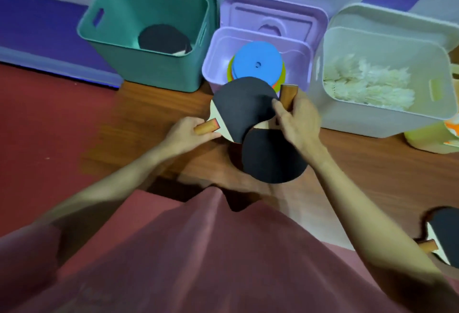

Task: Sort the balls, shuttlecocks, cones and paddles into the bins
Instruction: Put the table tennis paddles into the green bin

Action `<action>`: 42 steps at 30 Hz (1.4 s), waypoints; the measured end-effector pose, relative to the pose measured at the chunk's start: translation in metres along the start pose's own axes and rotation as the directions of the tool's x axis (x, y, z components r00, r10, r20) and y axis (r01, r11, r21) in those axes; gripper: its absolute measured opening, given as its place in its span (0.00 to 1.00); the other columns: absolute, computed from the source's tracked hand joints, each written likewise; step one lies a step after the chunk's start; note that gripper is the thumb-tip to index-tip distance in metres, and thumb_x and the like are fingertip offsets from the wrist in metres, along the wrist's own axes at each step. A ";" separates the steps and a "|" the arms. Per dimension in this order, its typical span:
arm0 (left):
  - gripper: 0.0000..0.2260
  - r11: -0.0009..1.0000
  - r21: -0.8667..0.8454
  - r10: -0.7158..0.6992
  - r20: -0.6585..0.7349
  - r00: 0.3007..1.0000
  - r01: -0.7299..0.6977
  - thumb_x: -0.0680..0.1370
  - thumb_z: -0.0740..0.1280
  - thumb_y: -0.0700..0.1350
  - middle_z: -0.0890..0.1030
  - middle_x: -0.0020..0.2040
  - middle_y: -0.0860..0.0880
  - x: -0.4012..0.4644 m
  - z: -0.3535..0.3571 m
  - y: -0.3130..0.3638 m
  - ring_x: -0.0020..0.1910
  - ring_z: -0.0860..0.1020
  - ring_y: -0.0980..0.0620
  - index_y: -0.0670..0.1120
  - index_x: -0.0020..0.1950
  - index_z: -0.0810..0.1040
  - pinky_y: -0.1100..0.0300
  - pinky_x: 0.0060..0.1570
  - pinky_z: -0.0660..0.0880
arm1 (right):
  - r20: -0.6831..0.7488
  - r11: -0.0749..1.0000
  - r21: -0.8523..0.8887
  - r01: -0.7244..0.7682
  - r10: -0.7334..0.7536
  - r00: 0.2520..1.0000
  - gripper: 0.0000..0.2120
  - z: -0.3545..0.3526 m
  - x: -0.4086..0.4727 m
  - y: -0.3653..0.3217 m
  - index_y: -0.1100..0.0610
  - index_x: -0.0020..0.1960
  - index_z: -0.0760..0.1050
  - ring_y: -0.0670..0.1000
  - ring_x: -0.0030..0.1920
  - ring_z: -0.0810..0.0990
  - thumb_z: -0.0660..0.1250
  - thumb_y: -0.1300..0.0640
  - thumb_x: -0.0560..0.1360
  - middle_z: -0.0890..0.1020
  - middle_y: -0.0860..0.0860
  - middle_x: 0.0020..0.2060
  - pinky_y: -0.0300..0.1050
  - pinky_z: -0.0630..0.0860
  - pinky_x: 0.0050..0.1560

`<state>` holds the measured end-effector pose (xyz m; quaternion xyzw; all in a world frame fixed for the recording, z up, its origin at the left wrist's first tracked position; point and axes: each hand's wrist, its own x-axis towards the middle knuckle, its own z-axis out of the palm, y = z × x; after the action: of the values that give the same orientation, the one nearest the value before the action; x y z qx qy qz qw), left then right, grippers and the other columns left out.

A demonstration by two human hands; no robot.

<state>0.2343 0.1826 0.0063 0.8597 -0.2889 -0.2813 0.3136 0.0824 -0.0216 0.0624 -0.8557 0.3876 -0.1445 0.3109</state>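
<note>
My left hand (185,133) grips the wooden handle of a black-faced paddle (244,103) held over the wooden floor in front of the bins. My right hand (296,118) holds the handle of a second black paddle (272,158), whose blade hangs lower and lies partly under the first. The teal bin (104,31) at the left holds a black paddle (162,39). The lilac bin (216,46) in the middle holds stacked flat cones (258,60), blue on top. The white bin (320,69) at the right holds white shuttlecocks (367,81).
Another black paddle (444,233) lies on the floor at the far right edge. A yellowish container (427,138) sits beside the white bin. Lids lean behind the bins against the purple-and-white wall. A red mat (44,118) covers the floor on the left.
</note>
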 end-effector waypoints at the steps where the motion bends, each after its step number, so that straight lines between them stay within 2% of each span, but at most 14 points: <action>1: 0.20 1.000 -0.024 0.018 -0.047 0.999 -0.019 0.70 0.74 0.55 0.63 0.25 0.55 0.001 -0.013 -0.005 0.24 0.61 0.58 0.47 0.29 0.68 0.61 0.27 0.57 | -0.010 0.999 0.053 0.009 -0.008 1.000 0.14 0.006 0.007 -0.012 0.57 0.43 0.67 0.55 0.41 0.71 0.62 0.46 0.75 0.74 0.52 0.39 0.47 0.66 0.41; 5: 0.22 0.990 -0.135 0.000 -0.211 0.978 -0.029 0.71 0.74 0.53 0.62 0.27 0.54 0.023 -0.075 -0.030 0.25 0.60 0.58 0.47 0.28 0.65 0.57 0.30 0.57 | -0.053 0.932 0.362 0.028 -0.010 0.999 0.23 0.026 0.036 -0.062 0.62 0.33 0.63 0.61 0.36 0.74 0.62 0.44 0.75 0.74 0.64 0.32 0.54 0.74 0.41; 8: 0.21 0.983 -0.182 -0.048 -0.231 0.972 0.006 0.71 0.74 0.54 0.64 0.27 0.52 0.046 -0.132 -0.037 0.25 0.61 0.57 0.46 0.29 0.67 0.57 0.29 0.57 | -0.090 0.879 0.473 0.060 -0.019 0.996 0.24 0.041 0.055 -0.100 0.64 0.30 0.63 0.57 0.30 0.72 0.62 0.48 0.76 0.74 0.63 0.27 0.48 0.72 0.37; 10: 0.22 0.987 -0.163 -0.035 -0.235 0.971 -0.003 0.71 0.73 0.55 0.63 0.23 0.54 0.064 -0.174 -0.040 0.22 0.60 0.59 0.47 0.27 0.64 0.57 0.28 0.56 | -0.127 0.856 0.509 0.085 -0.023 0.992 0.24 0.051 0.066 -0.121 0.66 0.29 0.65 0.50 0.30 0.71 0.64 0.50 0.76 0.75 0.61 0.26 0.45 0.71 0.38; 13: 0.22 0.990 -0.125 -0.084 -0.212 0.974 0.059 0.73 0.70 0.58 0.63 0.16 0.55 0.093 -0.228 -0.039 0.17 0.60 0.59 0.48 0.27 0.65 0.62 0.22 0.56 | -0.159 0.844 0.535 0.033 0.062 0.985 0.20 0.065 0.082 -0.145 0.65 0.30 0.68 0.53 0.30 0.73 0.64 0.51 0.73 0.78 0.58 0.26 0.48 0.74 0.41; 17: 0.26 0.992 0.055 -0.104 -0.165 0.981 0.115 0.74 0.64 0.65 0.64 0.23 0.49 0.133 -0.276 -0.046 0.22 0.59 0.51 0.48 0.27 0.62 0.60 0.26 0.55 | -0.104 0.779 0.624 -0.062 0.162 0.981 0.18 0.075 0.096 -0.171 0.58 0.21 0.69 0.51 0.24 0.70 0.61 0.58 0.70 0.81 0.55 0.24 0.48 0.73 0.35; 19: 0.25 0.982 0.124 -0.129 -0.102 0.986 0.141 0.74 0.63 0.66 0.67 0.25 0.47 0.150 -0.288 -0.049 0.23 0.60 0.50 0.47 0.29 0.65 0.61 0.25 0.56 | -0.061 0.722 0.682 -0.116 0.214 0.975 0.16 0.079 0.100 -0.180 0.60 0.24 0.71 0.51 0.22 0.70 0.59 0.59 0.71 0.82 0.58 0.27 0.45 0.76 0.32; 23: 0.25 0.959 0.236 -0.165 0.003 0.986 0.160 0.75 0.62 0.65 0.69 0.26 0.47 0.178 -0.296 -0.059 0.22 0.61 0.52 0.46 0.30 0.67 0.64 0.21 0.57 | -0.030 0.544 0.807 -0.230 0.427 0.904 0.11 0.086 0.113 -0.184 0.63 0.34 0.70 0.51 0.19 0.69 0.59 0.60 0.72 0.82 0.63 0.30 0.48 0.79 0.33; 27: 0.26 0.960 0.244 -0.163 0.085 0.983 0.138 0.74 0.62 0.66 0.68 0.23 0.50 0.200 -0.290 -0.072 0.19 0.61 0.52 0.47 0.28 0.64 0.63 0.22 0.58 | 0.061 0.265 0.928 -0.263 0.587 0.807 0.10 0.093 0.129 -0.194 0.61 0.35 0.66 0.48 0.16 0.69 0.58 0.62 0.76 0.75 0.54 0.19 0.51 0.81 0.38; 29: 0.25 0.964 0.224 -0.171 0.121 0.978 0.141 0.75 0.62 0.65 0.68 0.22 0.51 0.206 -0.285 -0.076 0.19 0.61 0.53 0.48 0.29 0.64 0.62 0.23 0.58 | 0.101 0.184 0.947 -0.264 0.609 0.787 0.09 0.098 0.136 -0.197 0.61 0.38 0.66 0.48 0.17 0.71 0.58 0.61 0.77 0.74 0.56 0.23 0.49 0.82 0.35; 32: 0.24 0.972 0.191 -0.171 0.174 0.970 0.137 0.76 0.62 0.63 0.67 0.22 0.51 0.215 -0.278 -0.082 0.18 0.60 0.54 0.48 0.29 0.64 0.63 0.22 0.56 | 0.127 0.157 0.949 -0.273 0.601 0.789 0.07 0.111 0.148 -0.199 0.62 0.40 0.66 0.49 0.19 0.73 0.57 0.61 0.77 0.78 0.60 0.30 0.45 0.80 0.29; 37: 0.23 0.980 0.096 -0.191 0.200 0.961 0.175 0.78 0.61 0.60 0.69 0.25 0.49 0.234 -0.263 -0.098 0.15 0.59 0.57 0.45 0.31 0.66 0.67 0.18 0.55 | 0.175 0.163 0.929 -0.332 0.595 0.784 0.07 0.144 0.164 -0.210 0.62 0.40 0.66 0.48 0.19 0.70 0.54 0.64 0.76 0.79 0.62 0.37 0.44 0.80 0.29; 40: 0.23 0.977 0.050 -0.215 0.202 0.956 0.209 0.78 0.61 0.60 0.70 0.26 0.49 0.242 -0.260 -0.109 0.16 0.59 0.57 0.44 0.33 0.67 0.67 0.19 0.56 | 0.199 0.176 0.908 -0.381 0.618 0.760 0.08 0.163 0.173 -0.220 0.61 0.40 0.65 0.45 0.16 0.65 0.53 0.64 0.77 0.75 0.58 0.35 0.42 0.80 0.27; 42: 0.23 0.971 0.092 -0.233 0.201 0.951 0.219 0.77 0.62 0.61 0.72 0.27 0.48 0.246 -0.262 -0.117 0.18 0.62 0.55 0.44 0.34 0.67 0.65 0.21 0.59 | 0.201 0.198 0.892 -0.406 0.631 0.749 0.10 0.175 0.179 -0.227 0.61 0.38 0.64 0.43 0.15 0.64 0.53 0.63 0.78 0.71 0.56 0.33 0.41 0.79 0.25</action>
<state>0.6124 0.1901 0.0189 0.8629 -0.2295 -0.3944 0.2171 0.4158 0.0319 0.0763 -0.3435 0.5418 -0.3033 0.7046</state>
